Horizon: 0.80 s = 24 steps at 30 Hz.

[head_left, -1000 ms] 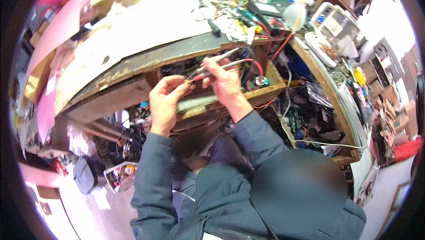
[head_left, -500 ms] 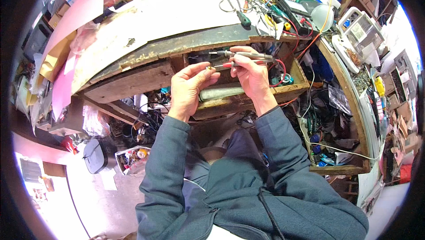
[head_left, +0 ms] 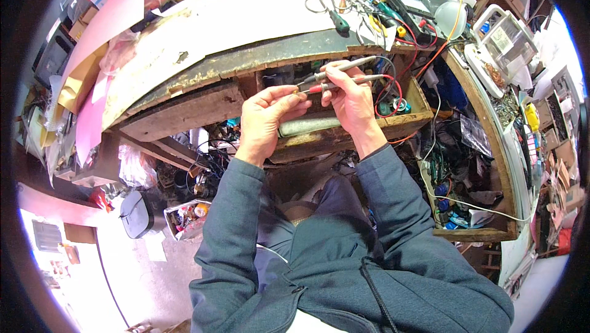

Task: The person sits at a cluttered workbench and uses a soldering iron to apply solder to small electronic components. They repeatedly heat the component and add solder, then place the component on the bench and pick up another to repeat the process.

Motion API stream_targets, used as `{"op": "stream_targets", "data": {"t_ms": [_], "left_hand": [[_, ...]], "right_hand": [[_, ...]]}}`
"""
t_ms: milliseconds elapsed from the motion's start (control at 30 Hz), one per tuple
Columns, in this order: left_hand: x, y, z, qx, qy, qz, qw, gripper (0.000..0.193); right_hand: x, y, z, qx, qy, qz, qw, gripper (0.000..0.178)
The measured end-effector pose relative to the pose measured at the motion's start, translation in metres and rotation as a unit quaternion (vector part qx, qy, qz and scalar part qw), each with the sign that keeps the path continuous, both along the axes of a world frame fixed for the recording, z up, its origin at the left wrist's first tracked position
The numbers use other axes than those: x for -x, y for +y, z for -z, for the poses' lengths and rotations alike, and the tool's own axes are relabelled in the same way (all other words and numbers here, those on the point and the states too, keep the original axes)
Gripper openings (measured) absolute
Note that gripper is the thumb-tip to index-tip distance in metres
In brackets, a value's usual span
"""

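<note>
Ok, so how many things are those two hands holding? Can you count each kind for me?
Probe with a red front end, in the right hand: 1
Probe with a dark front end, same hand: 1
Tiny part, pinched in the left hand, too small to identify: 1
Total: 3

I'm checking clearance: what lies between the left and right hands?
In the head view, the front ends of the red probe and the dark probe lie between them.
</note>
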State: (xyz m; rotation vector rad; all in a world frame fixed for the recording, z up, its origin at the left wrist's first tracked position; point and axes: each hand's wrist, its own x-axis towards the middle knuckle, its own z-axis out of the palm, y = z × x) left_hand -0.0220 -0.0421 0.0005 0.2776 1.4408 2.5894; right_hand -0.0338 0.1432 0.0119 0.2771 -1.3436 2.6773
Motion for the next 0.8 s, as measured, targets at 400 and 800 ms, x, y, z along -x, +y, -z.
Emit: {"op": "stream_targets", "data": {"t_ms": [400, 800], "left_hand": [[-0.0003, 0.0004, 0.0002, 0.002, -0.001, 0.004, 1.0, 0.026], [0.0003, 0.0002, 0.0026, 0.011, 0.005, 0.01, 1.0, 0.025]], "right_hand": [[-0.0019, -0.0018, -0.0037, -0.013, -0.004, 0.006, 1.0, 0.016], [-0.0005, 0.0, -0.0017, 0.003, 0.002, -0.014, 1.0, 0.015]]}}
